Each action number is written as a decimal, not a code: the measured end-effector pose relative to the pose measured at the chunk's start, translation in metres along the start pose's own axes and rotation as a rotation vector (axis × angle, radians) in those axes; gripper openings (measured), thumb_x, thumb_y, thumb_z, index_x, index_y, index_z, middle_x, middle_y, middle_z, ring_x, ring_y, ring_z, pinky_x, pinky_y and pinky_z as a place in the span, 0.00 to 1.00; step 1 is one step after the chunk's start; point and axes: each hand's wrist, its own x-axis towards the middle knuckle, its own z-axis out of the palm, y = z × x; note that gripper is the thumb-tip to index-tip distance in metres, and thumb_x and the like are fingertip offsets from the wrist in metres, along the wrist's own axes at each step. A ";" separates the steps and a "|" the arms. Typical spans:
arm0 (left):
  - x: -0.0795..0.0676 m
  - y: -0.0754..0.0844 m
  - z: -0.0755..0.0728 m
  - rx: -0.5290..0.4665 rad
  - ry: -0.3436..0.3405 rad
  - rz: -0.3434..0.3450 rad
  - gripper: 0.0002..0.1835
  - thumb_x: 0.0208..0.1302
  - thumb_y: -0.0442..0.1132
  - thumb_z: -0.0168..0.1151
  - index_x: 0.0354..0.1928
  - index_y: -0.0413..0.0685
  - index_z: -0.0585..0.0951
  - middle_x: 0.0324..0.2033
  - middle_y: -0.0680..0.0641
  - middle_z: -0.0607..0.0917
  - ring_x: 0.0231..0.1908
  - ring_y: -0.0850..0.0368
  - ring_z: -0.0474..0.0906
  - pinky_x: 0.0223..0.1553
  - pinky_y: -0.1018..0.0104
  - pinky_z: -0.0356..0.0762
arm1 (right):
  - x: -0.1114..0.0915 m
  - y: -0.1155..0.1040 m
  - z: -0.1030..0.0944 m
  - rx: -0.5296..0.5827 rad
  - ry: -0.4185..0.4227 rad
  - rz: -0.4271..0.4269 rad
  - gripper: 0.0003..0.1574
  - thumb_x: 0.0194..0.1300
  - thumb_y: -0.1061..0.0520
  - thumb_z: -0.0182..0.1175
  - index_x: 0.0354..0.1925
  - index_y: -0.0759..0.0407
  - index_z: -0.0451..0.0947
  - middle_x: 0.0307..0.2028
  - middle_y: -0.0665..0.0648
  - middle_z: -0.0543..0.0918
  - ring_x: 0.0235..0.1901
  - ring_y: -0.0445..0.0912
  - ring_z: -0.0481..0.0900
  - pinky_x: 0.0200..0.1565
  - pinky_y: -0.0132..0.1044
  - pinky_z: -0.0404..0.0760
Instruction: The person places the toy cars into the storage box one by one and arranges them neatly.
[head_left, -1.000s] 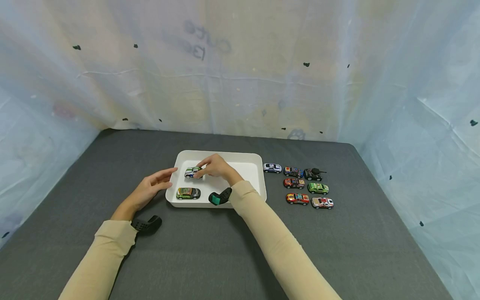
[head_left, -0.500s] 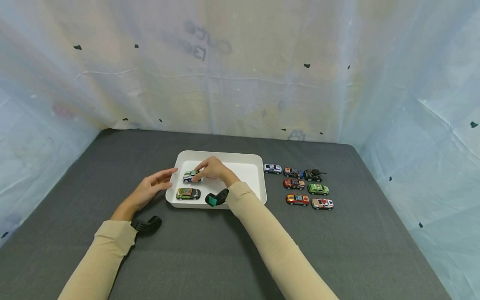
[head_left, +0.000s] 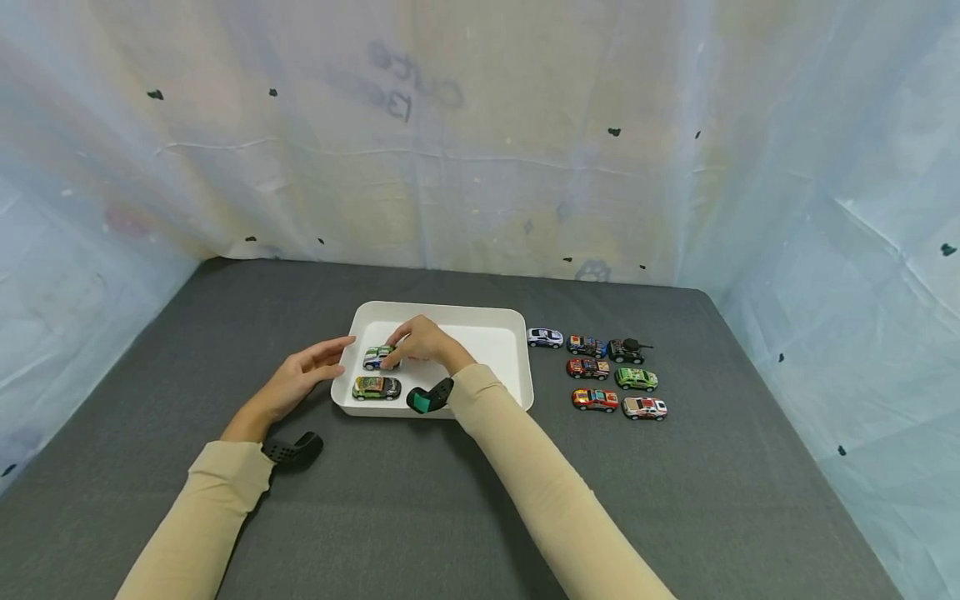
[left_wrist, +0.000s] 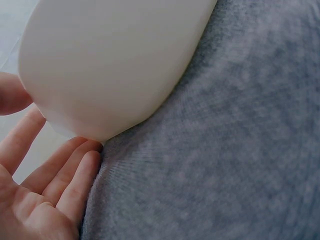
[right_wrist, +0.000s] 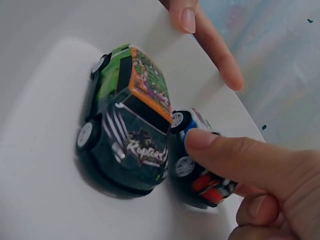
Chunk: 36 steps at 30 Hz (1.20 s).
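In the head view my right hand (head_left: 420,342) pinches a white, green and blue toy car (head_left: 375,358) by its end, thumb on the near side, over the left part of a white tray (head_left: 495,375). In the right wrist view that car (right_wrist: 185,165) stands close beside a green, orange and black toy car (right_wrist: 132,130), which rests on the tray floor; its fingers' far side is partly hidden. My left hand (head_left: 303,375) touches the tray's left edge with fairly straight fingers, and the left wrist view shows these fingertips (left_wrist: 90,162) against the tray's outer wall (left_wrist: 110,75).
Right of the tray, several toy cars stand in a loose group, among them a white car (head_left: 545,337), a lime green car (head_left: 637,378) and a black vehicle with a gun barrel (head_left: 627,350). Grey cloth (head_left: 420,517) covers the table; pale sheeting (head_left: 480,167) hangs behind.
My right hand has slid the white, green and blue car slightly left and toward me, nearer the green, orange and black car. My left hand stays at the tray edge.
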 end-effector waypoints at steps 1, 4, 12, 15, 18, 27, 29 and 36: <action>0.000 0.000 0.000 0.001 0.001 0.000 0.31 0.72 0.42 0.54 0.72 0.40 0.60 0.72 0.31 0.58 0.56 0.88 0.62 0.52 0.90 0.65 | 0.000 0.000 0.000 0.000 -0.004 0.000 0.20 0.47 0.53 0.77 0.41 0.53 0.87 0.46 0.54 0.82 0.32 0.40 0.68 0.28 0.28 0.68; 0.000 0.000 0.000 0.000 0.003 -0.001 0.31 0.72 0.42 0.54 0.72 0.40 0.60 0.72 0.31 0.58 0.56 0.87 0.62 0.52 0.90 0.65 | 0.001 0.000 0.000 0.000 -0.011 0.004 0.19 0.47 0.54 0.77 0.41 0.53 0.87 0.48 0.54 0.82 0.32 0.40 0.69 0.28 0.27 0.68; 0.000 0.000 0.000 0.001 -0.001 -0.003 0.31 0.72 0.42 0.54 0.72 0.40 0.60 0.72 0.32 0.58 0.56 0.87 0.62 0.53 0.89 0.65 | -0.001 -0.003 0.000 0.004 -0.021 0.019 0.20 0.49 0.56 0.76 0.43 0.55 0.86 0.45 0.53 0.82 0.26 0.40 0.67 0.26 0.28 0.66; 0.001 -0.001 0.000 0.000 0.002 -0.007 0.31 0.72 0.42 0.54 0.72 0.41 0.60 0.72 0.34 0.59 0.56 0.87 0.63 0.53 0.89 0.65 | 0.000 -0.005 -0.001 0.007 -0.030 0.017 0.18 0.49 0.56 0.75 0.42 0.55 0.87 0.34 0.48 0.80 0.23 0.39 0.66 0.24 0.28 0.64; 0.001 -0.001 0.000 -0.001 0.003 -0.005 0.31 0.72 0.42 0.54 0.72 0.41 0.60 0.72 0.34 0.60 0.56 0.87 0.63 0.53 0.89 0.65 | 0.000 -0.008 -0.003 0.002 -0.043 0.008 0.17 0.51 0.55 0.74 0.42 0.54 0.86 0.23 0.47 0.73 0.20 0.39 0.64 0.22 0.29 0.62; 0.001 0.000 0.000 0.010 0.004 -0.017 0.31 0.72 0.43 0.53 0.73 0.41 0.60 0.71 0.31 0.59 0.55 0.87 0.63 0.52 0.89 0.65 | -0.011 -0.016 -0.016 0.036 -0.003 -0.051 0.21 0.52 0.54 0.74 0.46 0.56 0.85 0.48 0.52 0.81 0.25 0.41 0.67 0.25 0.30 0.66; 0.002 0.001 0.001 0.011 0.005 -0.020 0.31 0.72 0.43 0.53 0.73 0.41 0.60 0.71 0.31 0.59 0.55 0.87 0.63 0.52 0.89 0.65 | -0.014 -0.016 -0.019 0.052 -0.005 -0.052 0.21 0.52 0.55 0.74 0.47 0.57 0.84 0.42 0.52 0.83 0.21 0.41 0.64 0.23 0.30 0.63; 0.001 0.002 0.001 0.004 0.009 -0.024 0.31 0.71 0.43 0.55 0.72 0.41 0.60 0.72 0.32 0.59 0.55 0.88 0.63 0.52 0.90 0.65 | -0.026 -0.016 -0.031 0.116 -0.034 -0.067 0.24 0.56 0.55 0.71 0.52 0.59 0.82 0.10 0.45 0.60 0.12 0.40 0.53 0.20 0.32 0.58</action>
